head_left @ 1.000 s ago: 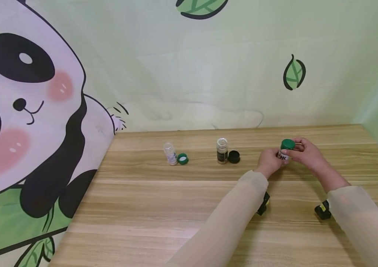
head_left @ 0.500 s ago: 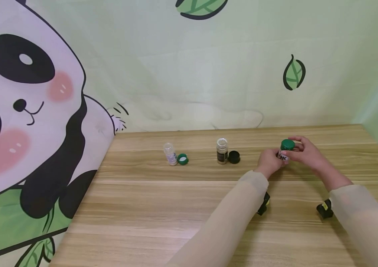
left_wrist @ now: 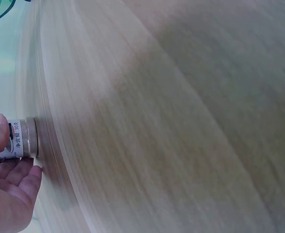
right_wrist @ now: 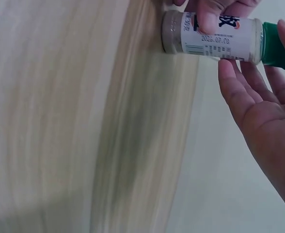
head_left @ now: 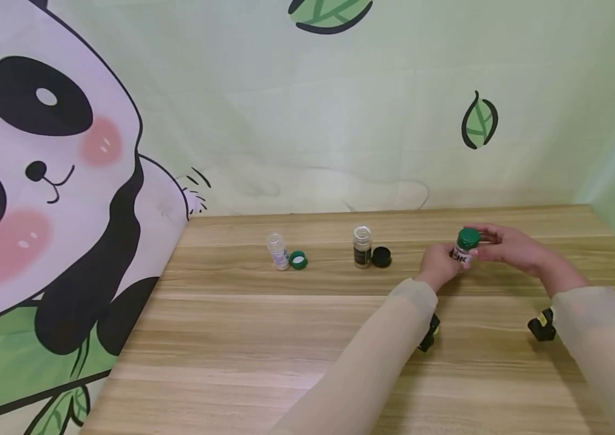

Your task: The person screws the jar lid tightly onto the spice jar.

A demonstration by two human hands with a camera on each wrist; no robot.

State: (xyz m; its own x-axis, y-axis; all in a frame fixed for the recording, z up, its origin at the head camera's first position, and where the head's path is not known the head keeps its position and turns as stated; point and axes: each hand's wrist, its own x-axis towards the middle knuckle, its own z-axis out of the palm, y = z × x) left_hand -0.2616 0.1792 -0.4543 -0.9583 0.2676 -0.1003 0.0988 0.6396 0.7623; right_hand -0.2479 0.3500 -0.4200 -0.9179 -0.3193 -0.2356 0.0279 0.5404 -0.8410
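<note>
In the head view, at the right of the table, my left hand point(head_left: 438, 266) grips a small spice bottle point(head_left: 461, 256) with a white label round its body. A green screw cap point(head_left: 468, 238) sits on its top. My right hand point(head_left: 519, 246) holds the cap from the right, thumb on the near side and fingers behind. From the right wrist, the bottle point(right_wrist: 220, 41) lies across the top of the picture, with the left thumb on its label. The left wrist view shows only the lower part of the bottle point(left_wrist: 28, 138), its cap out of frame.
Two clear, capless bottles stand at the back of the wooden table point(head_left: 264, 338): one pale-labelled bottle point(head_left: 278, 252) beside an upturned green cap point(head_left: 298, 260), and one dark-labelled bottle point(head_left: 362, 248) beside a black cap point(head_left: 381, 257). A panda-print cloth point(head_left: 296, 121) hangs behind.
My right wrist and forearm have swung outward to the right. The right thumb has slid rightward round the cap, while its fingers reach further left behind it. My left hand stays nearly still.
</note>
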